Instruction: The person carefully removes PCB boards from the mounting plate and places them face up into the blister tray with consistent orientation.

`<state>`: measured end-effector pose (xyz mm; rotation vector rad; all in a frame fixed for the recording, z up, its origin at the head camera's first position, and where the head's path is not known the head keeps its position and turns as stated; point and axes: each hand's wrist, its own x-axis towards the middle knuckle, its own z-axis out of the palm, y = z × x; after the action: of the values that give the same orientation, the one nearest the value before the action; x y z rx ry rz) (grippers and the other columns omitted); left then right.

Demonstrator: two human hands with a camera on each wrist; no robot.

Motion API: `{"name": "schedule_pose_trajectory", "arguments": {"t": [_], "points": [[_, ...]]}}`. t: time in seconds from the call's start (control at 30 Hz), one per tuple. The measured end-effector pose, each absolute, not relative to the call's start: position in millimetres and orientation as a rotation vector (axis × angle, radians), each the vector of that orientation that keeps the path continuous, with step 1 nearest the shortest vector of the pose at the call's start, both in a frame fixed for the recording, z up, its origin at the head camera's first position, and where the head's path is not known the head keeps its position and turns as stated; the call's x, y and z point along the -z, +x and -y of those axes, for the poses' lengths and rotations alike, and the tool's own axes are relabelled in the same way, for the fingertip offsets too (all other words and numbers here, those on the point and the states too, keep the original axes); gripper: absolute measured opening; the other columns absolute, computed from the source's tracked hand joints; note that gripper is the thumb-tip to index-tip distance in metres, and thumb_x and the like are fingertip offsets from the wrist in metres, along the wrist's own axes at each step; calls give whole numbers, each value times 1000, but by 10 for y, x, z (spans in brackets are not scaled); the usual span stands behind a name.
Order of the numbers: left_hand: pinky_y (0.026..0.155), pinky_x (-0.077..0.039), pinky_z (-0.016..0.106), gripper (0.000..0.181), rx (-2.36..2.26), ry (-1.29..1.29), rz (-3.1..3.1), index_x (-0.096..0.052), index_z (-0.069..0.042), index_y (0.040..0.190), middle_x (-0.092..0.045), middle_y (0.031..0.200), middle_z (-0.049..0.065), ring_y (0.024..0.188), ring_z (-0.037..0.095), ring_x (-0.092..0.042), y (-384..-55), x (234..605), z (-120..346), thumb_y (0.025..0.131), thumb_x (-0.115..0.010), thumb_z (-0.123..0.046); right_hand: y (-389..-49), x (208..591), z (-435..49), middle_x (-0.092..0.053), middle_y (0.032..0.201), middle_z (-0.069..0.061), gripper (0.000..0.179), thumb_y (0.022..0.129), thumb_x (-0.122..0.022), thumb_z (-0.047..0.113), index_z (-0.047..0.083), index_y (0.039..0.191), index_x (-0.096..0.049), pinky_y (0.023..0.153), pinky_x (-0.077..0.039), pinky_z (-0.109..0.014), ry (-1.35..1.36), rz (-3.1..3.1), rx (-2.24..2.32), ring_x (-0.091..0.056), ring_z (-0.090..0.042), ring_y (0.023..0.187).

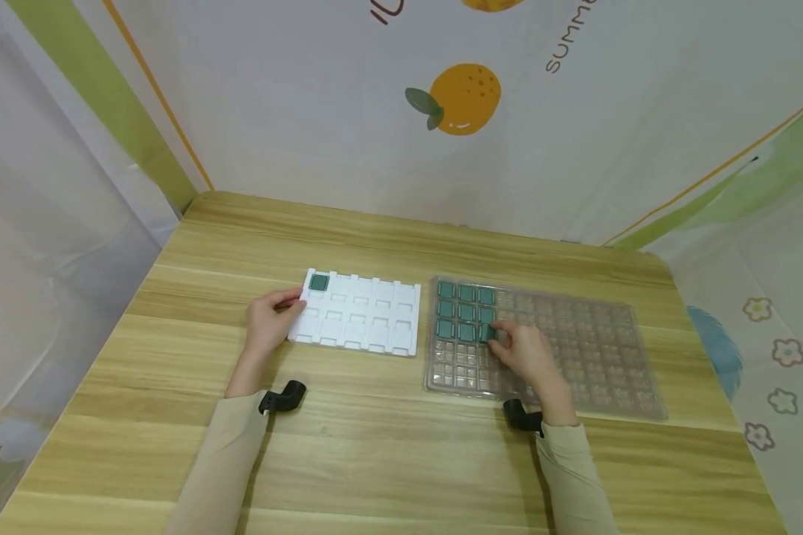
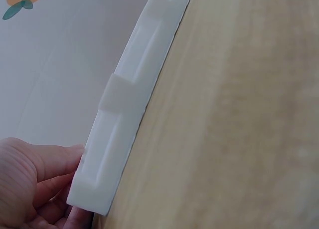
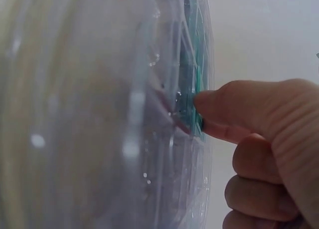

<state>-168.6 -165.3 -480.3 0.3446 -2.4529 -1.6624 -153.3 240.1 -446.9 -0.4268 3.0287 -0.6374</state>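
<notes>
My left hand (image 1: 268, 323) holds the left edge of a white plastic tray (image 1: 355, 332) with shallow pockets; the left wrist view shows thumb and fingers at the corner of this white tray (image 2: 112, 124). One square green chip (image 1: 318, 282), resembling a small circuit board, sits in its far-left pocket. My right hand (image 1: 527, 353) reaches over a clear blister tray (image 1: 595, 364) and pinches a green chip (image 1: 486, 332) at the near right corner of a block of several chips (image 1: 465, 293). Thumb and forefinger touch that chip's edges, its other fingers curled.
Both trays lie on a wood-grain table (image 1: 375, 446), the white one left of the clear one with a narrow gap between. A printed curtain (image 1: 334, 134) hangs behind the table. Black wrist mounts (image 1: 284, 397) stick out from both sleeves.
</notes>
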Motion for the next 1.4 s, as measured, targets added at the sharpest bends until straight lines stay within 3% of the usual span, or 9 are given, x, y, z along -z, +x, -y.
{"name": "schedule_pose_trajectory", "arguments": {"t": [1.13, 1.4], "points": [[65, -43, 7, 23, 1632, 342, 2459, -68, 5, 106, -67, 96, 23, 75, 3, -54, -1692, 4798, 1645, 85, -65, 0, -1567, 4494, -2145, -40, 50, 5, 28, 83, -72, 13, 0, 107, -67, 39, -27, -21, -536, -3070, 863, -30, -4, 42], [65, -43, 6, 23, 1643, 350, 2461, -68, 6, 107, -67, 97, 23, 73, -2, -53, -1686, 4797, 1648, 85, -65, 0, -1591, 4484, -1965, -36, 47, 7, 27, 84, -70, 13, -1, 107, -67, 39, -27, -21, -533, -3017, 906, -29, -5, 40]]}}
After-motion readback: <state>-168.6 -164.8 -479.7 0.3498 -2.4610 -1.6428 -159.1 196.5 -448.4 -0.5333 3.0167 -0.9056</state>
